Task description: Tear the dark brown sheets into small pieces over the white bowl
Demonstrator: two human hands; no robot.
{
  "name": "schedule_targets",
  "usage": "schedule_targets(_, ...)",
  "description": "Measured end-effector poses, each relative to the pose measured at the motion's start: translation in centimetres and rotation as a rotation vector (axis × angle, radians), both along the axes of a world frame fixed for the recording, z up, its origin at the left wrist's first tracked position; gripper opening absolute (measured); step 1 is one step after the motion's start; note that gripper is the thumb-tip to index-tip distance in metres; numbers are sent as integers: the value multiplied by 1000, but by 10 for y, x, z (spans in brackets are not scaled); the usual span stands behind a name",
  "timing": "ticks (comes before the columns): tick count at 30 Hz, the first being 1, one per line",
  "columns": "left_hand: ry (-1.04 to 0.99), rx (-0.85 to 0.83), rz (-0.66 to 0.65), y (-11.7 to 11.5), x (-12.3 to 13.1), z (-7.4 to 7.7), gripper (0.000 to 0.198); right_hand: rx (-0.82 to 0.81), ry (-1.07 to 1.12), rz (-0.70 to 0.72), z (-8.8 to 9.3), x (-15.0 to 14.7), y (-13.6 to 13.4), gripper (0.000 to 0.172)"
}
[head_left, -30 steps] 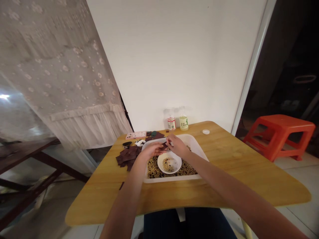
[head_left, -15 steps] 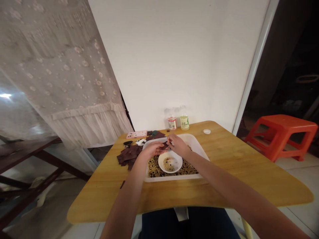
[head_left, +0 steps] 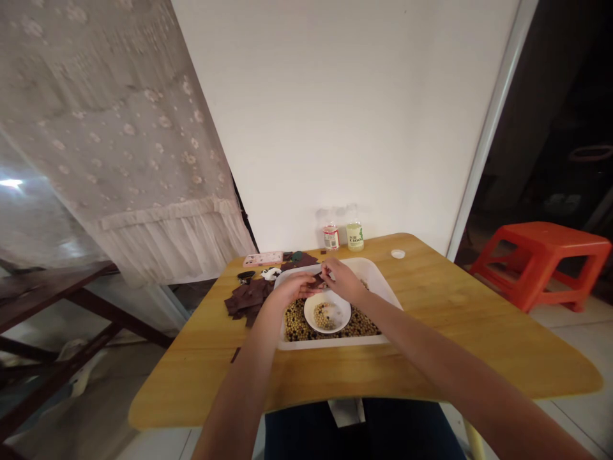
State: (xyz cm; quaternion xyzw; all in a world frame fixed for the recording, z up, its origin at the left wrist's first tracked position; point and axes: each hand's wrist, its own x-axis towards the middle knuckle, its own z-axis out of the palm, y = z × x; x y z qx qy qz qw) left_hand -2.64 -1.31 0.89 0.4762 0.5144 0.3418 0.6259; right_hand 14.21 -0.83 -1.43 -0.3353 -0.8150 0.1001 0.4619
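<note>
My left hand (head_left: 297, 286) holds a small dark brown piece (head_left: 318, 279) between its fingers, above the back of a white tray (head_left: 335, 343). My right hand (head_left: 341, 278) is closed at the same piece, its fingertips pinching at the edge, close to my left fingers. Just below both hands a white bowl (head_left: 327, 328) with some pale beads in it rests in the tray. Many yellowish and dark beads (head_left: 295, 322) lie around the bowl. A heap of dark brown pieces (head_left: 246, 300) is on the table left of the tray.
On the wooden table (head_left: 460, 319) are a pink phone case (head_left: 263, 259), a black oval item (head_left: 246, 276), a white crumpled item (head_left: 271, 274), two labelled bottles (head_left: 331, 237) by the wall and a white lid (head_left: 397, 254). A red stool (head_left: 546, 255) stands at right.
</note>
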Motion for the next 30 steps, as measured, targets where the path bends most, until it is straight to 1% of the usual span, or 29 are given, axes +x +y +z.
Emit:
schedule_targets(5, 2, -10, 1, 0, 1, 1, 27, 12, 0, 0, -1, 0, 1, 12)
schedule_targets(11, -21, 4, -24, 3, -1, -2, 31, 1, -5, -9, 1, 0, -1, 12)
schedule_targets(20, -49, 10, -7, 2, -1, -2, 27, 5, -3, -6, -1, 0, 1, 11)
schedule_targets(30, -29, 0, -5, 4, -1, -4, 29, 21, -1, -8, -1, 0, 1, 11)
